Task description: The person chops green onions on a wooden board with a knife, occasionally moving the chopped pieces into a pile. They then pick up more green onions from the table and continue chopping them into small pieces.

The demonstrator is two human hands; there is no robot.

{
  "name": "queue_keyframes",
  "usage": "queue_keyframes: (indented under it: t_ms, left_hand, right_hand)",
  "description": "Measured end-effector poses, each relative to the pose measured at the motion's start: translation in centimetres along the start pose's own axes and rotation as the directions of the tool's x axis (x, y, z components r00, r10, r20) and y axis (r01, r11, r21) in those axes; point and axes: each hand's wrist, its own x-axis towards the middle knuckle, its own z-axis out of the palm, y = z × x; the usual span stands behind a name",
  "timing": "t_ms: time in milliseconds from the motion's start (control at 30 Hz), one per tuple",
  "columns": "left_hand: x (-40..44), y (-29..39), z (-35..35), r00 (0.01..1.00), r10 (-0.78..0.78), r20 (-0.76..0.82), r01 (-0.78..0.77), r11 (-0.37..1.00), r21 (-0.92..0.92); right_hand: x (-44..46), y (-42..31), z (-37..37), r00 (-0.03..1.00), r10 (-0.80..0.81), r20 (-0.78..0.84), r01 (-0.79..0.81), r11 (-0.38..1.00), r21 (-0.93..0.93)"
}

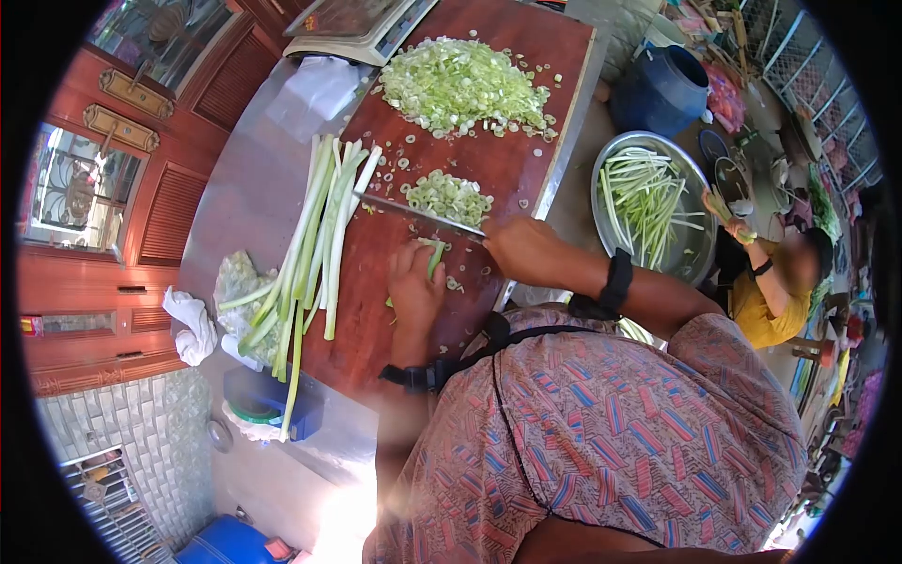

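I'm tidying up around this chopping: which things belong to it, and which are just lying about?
Belongs:
- knife in the right hand
- wooden board
- long green stalks
- chopped pile
- likely the metal basin of stalks

Apparently lying about:
- scale
- crumpled white cloth
- blue barrel

The board [376, 273] at the centre is reddish brown. At twelve o'clock, the chopped pile [460, 85] mixes pale green and white; at ten, the long stalks [319, 226] run white into green. The basin [700, 249] at two is silver-grey, the shirt [769, 305] at three yellow. Between four and five, the patterned blouse [639, 423] carries striped red-and-blue blocks on mauve.
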Motion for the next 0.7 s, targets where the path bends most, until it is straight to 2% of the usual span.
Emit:
queue_keyframes:
  t_ms: [167, 467, 567, 700]
  left_hand:
    - [0.2, 0.2, 0.6, 0.998, -0.014, -0.065, 0.014, 1.000, -0.010]
    - [0.5, 0.2, 1.0, 0.999, -0.032, -0.032, 0.034, 0.997, 0.070]
    - [0.5, 0.0, 1.1, 0.999, -0.029, -0.029, 0.031, 0.997, 0.068]
    - [0.5, 0.1, 1.2, 0.998, -0.011, -0.068, 0.014, 0.999, 0.042]
  right_hand:
    - [-2.0, -0.1, -0.6, 0.996, -0.090, 0.016, 0.090, 0.995, -0.047]
    - [-2.4, -0.5, -1.3, 0.990, -0.105, 0.094, 0.120, 0.978, -0.172]
    - [-1.7, -0.8, -1.7, 0.982, -0.177, 0.066, 0.182, 0.980, -0.080]
    - [1.9, -0.4, 1.6, 0.985, -0.148, 0.091, 0.156, 0.984, -0.082]
